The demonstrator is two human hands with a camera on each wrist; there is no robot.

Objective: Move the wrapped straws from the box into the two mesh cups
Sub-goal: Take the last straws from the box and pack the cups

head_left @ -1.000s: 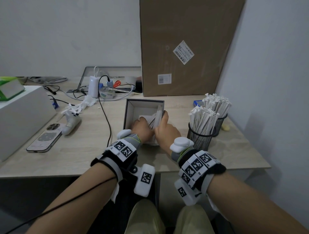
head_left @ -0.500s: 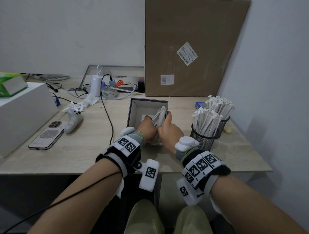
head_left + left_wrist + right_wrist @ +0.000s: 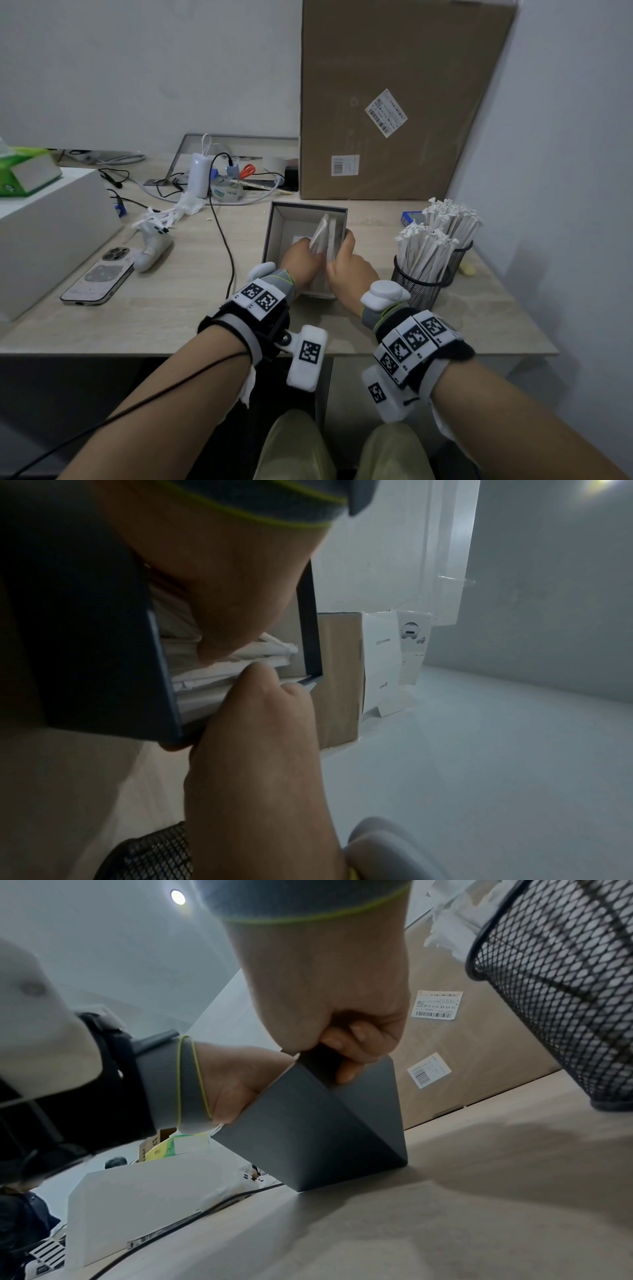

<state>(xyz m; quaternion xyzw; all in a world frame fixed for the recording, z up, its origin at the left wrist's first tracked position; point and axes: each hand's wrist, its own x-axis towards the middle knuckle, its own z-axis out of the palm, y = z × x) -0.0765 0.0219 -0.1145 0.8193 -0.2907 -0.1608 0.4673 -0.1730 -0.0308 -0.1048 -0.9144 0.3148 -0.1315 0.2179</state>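
Both hands reach into the open box (image 3: 274,226) on the table (image 3: 178,308): left hand (image 3: 301,255) and right hand (image 3: 349,267) pinch a bundle of wrapped straws (image 3: 322,233) against its right wall, near two full mesh cups (image 3: 419,291).

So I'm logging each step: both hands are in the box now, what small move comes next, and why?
Probably lift the bundle of wrapped straws out of the box: the left hand and right hand hold it between them, while both mesh cups stand to the right, already holding straws.
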